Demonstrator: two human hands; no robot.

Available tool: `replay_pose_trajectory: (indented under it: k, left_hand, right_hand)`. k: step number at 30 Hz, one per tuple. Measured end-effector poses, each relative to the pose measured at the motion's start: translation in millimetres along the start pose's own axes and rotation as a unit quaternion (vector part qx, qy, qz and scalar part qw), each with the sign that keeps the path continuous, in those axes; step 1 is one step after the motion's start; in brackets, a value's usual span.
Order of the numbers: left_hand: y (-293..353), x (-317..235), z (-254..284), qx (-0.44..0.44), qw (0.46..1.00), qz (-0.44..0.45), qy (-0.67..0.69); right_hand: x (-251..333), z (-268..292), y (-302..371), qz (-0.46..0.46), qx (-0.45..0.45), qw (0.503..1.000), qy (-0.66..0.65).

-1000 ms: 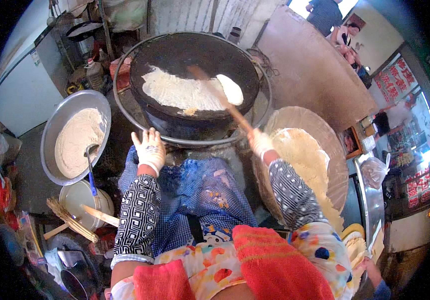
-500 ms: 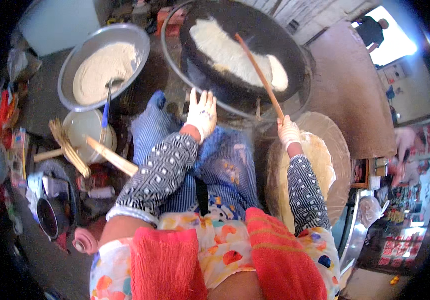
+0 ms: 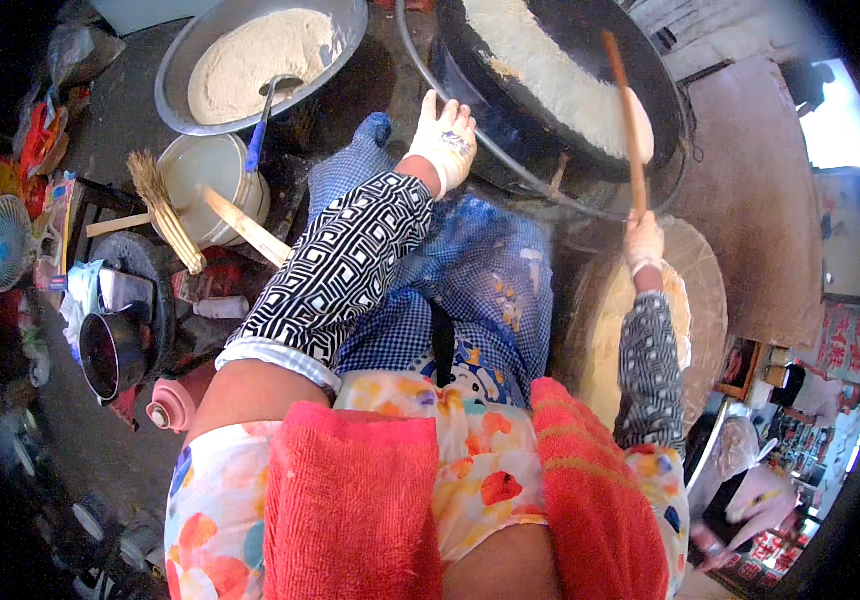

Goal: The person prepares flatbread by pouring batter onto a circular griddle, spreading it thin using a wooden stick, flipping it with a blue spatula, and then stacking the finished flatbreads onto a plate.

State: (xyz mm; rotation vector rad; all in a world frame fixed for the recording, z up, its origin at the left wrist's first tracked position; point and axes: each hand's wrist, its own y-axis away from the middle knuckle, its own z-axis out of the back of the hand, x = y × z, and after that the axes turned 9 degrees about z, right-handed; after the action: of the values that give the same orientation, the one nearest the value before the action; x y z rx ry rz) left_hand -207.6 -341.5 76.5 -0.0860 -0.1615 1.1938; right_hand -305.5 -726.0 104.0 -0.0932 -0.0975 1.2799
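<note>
My right hand point(image 3: 644, 245), in a pale glove, is closed round one end of a thin wooden stick point(image 3: 632, 130). The stick reaches over a large round black griddle point(image 3: 590, 60). A long pale sheet of batter point(image 3: 540, 55) lies across the griddle, and the stick crosses its right end. My left hand point(image 3: 445, 143), gloved too, is open with fingers stretched toward the metal hoop point(image 3: 510, 150) around the griddle; I cannot tell whether they touch it. Below my right hand, pale flat sheets point(image 3: 605, 335) rest on a round board point(image 3: 707, 280), partly hidden by my forearm.
At the far left stands a wide metal basin point(image 3: 172, 95) of batter holding a blue-handled ladle point(image 3: 256, 147). Nearer is a white bucket point(image 3: 212, 170) with a straw brush point(image 3: 165, 210) across it. A brown board point(image 3: 750, 200) stands right of the griddle; a person point(image 3: 750, 495) is at the lower right.
The view has shifted, so the basin and griddle sit higher and further right in the picture. The stick has swung from the middle of the batter to its right end and stands more upright.
</note>
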Motion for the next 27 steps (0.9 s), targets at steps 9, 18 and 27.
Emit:
replay_pose_trajectory:
  k: [9,18,27]
  left_hand:
    - [-20,22,21,0.118,0.992,0.031,-0.032]
    - [-26,22,-6,-0.028,0.989,0.09,-0.115]
    - [27,-48,-2,-0.006,0.998,-0.06,0.009]
  right_hand:
    - [-20,3,-6,-0.037,0.01,0.999,0.003]
    - [27,-4,3,0.043,0.034,0.998,0.026]
    - [22,12,4,0.02,0.035,0.999,0.022]
